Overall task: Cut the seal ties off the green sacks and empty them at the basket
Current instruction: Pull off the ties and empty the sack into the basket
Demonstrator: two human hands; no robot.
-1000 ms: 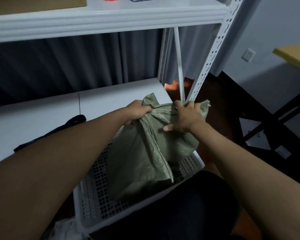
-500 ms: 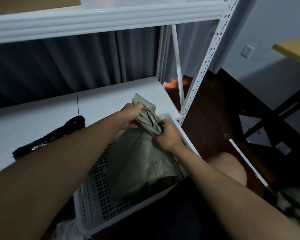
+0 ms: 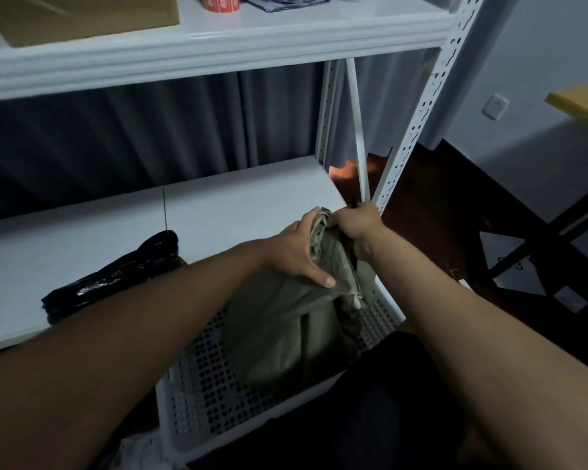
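Shelving (image 3: 218, 39) looms over a white basket (image 3: 197, 401) holding the green sack (image 3: 286, 337). Left hand (image 3: 296, 254) and right hand (image 3: 355, 228) both grasp its bunched neck; something dark, perhaps a tool, pokes from the right fist. Black bundle (image 3: 116, 276) lies left.

A black plastic bundle (image 3: 112, 276) is lying on the white shelf (image 3: 238, 205), left of the fingers. A cardboard box (image 3: 82, 15) and red tape roll (image 3: 220, 2) are sitting on the shelf above them.

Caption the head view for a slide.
Both hands, left hand and right hand, grip the green sack's neck over the white basket.
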